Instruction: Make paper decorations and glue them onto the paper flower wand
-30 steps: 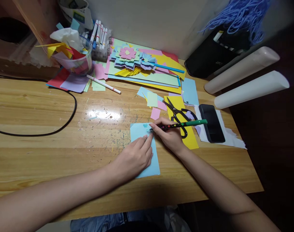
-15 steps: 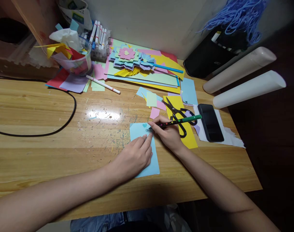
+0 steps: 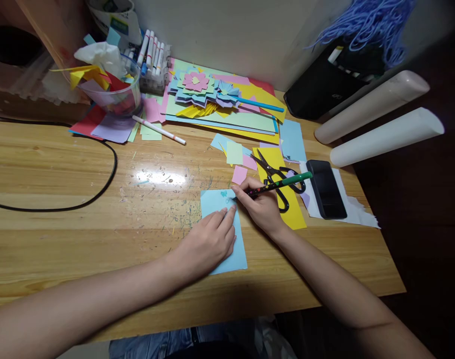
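Note:
A sheet of light blue paper (image 3: 232, 257) lies on the wooden table in front of me. My left hand (image 3: 212, 239) rests flat on it with the fingers stretched out. In a writing grip, my right hand (image 3: 260, 207) holds a dark patterned pen (image 3: 275, 185) with a green end, its tip at the paper's upper right part. Small blue-green marks (image 3: 224, 193) show near the paper's top edge. Black-handled scissors (image 3: 274, 172) lie on a yellow sheet (image 3: 292, 214) just beyond my right hand.
Paper scraps (image 3: 234, 152) lie behind the blue paper. Farther back are paper flowers (image 3: 197, 85) on stacked sheets, a white marker (image 3: 160, 130) and a plastic cup (image 3: 132, 99). A phone (image 3: 326, 189), two white rolls (image 3: 387, 137) and a black cable (image 3: 113, 174) flank the work area.
My right hand has shifted very slightly, and the pen tip has moved a little to the right. A small outlined mark now shows left of the tip. My left hand stays in place.

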Available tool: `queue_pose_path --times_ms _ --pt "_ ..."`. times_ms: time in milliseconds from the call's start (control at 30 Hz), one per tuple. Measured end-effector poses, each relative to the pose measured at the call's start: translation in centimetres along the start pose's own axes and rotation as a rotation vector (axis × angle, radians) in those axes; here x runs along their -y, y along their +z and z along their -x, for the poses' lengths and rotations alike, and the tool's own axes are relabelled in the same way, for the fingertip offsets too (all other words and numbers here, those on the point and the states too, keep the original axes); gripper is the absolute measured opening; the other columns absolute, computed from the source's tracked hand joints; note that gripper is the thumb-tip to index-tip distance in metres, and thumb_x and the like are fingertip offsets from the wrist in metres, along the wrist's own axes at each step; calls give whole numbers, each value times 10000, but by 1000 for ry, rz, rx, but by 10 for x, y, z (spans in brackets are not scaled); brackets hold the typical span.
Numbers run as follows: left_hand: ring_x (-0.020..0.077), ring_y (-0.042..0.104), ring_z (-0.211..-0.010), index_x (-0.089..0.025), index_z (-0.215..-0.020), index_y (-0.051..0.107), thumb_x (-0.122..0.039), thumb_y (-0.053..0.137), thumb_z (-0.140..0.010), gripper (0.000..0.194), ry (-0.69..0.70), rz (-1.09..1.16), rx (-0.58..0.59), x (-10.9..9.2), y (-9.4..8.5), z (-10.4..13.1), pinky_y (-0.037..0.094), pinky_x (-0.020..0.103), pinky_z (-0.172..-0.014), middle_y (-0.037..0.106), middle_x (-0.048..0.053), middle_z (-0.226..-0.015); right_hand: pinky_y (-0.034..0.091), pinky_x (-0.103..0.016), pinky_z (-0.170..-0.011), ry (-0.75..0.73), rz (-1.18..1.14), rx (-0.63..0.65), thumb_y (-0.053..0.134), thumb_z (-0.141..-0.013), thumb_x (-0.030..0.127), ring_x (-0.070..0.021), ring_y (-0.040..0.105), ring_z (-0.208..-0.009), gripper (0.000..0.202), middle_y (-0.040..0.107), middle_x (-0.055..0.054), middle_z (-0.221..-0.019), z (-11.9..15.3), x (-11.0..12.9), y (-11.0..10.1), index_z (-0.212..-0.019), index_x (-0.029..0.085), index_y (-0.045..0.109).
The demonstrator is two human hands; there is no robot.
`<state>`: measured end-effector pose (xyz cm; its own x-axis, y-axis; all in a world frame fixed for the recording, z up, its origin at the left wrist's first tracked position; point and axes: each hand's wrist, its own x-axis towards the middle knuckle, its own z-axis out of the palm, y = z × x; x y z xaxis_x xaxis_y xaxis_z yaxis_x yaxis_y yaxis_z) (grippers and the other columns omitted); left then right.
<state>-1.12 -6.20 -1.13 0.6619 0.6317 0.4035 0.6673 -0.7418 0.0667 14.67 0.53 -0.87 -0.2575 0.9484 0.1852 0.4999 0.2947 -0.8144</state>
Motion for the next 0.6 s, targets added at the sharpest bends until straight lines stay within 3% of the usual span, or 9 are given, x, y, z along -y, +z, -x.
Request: queue_pose_path --times_ms 167,600 --pt "245 627 -955 -27 -895 629 -188 475 -863 225 -3 8 7 0 0 -1 512 337 -795 616 199 -1156 310 -251 -513 -2 20 12 529 -864 325 -106 361 -516 324 382 45 -528 1 -1 0 -585 197 425" --pt "240 610 -977 -34 -903 624 -181 437 -881 239 -5 26 35 0 0 0 493 352 -808 592 208 -1188 361 -259 -543 1 -30 52 562 -843 365 -117 435 -547 282 471 34 -566 2 -1 1 -625 204 484"
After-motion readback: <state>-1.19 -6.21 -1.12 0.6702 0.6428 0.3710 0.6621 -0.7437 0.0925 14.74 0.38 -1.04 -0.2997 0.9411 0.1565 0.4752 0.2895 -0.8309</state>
